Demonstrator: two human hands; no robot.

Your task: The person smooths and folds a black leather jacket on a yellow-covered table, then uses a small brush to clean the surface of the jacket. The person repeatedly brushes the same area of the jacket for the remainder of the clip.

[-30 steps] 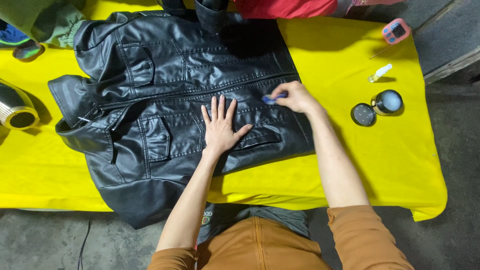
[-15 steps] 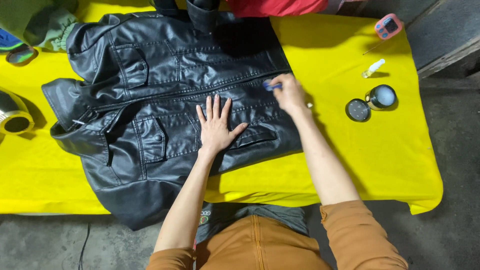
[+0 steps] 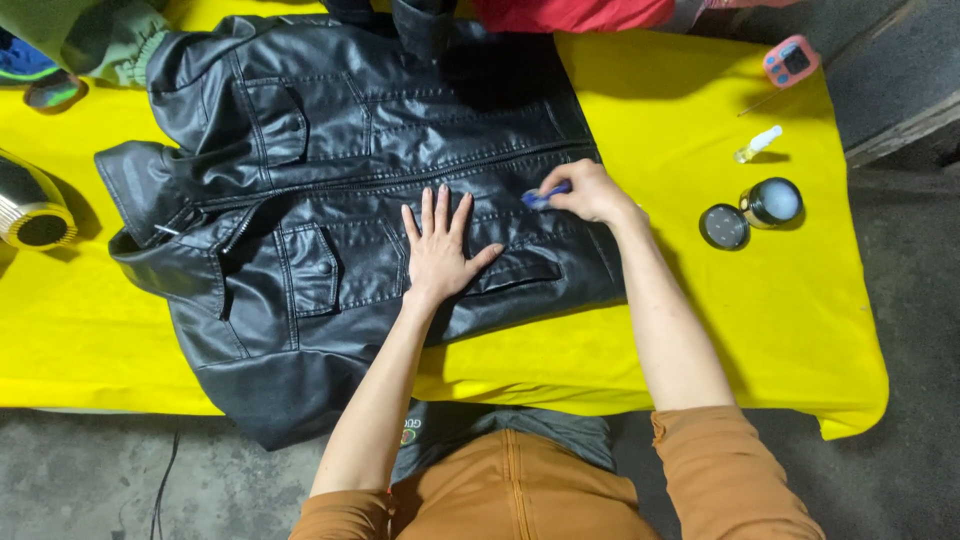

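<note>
A black leather jacket [image 3: 330,170] lies spread over a table covered with a yellow cloth [image 3: 700,320]. My left hand [image 3: 440,252] rests flat on the jacket's lower front, fingers apart, just above a slanted pocket. My right hand [image 3: 588,192] is closed around a small blue tool [image 3: 545,194], its tip touching the jacket close to the zipper line. An open dark jar [image 3: 774,201] with pale contents and its round lid [image 3: 724,226] sit on the cloth to the right of my right hand.
A small clear dropper bottle [image 3: 757,144] and a pink timer [image 3: 792,62] lie at the far right. A metallic round device [image 3: 32,212] sits at the left edge. Green fabric [image 3: 100,40] and red fabric [image 3: 570,14] lie along the far side.
My right hand with the blue tool moved up the jacket toward the zipper, then came back down and slightly right. My left hand stayed pressed flat in place.
</note>
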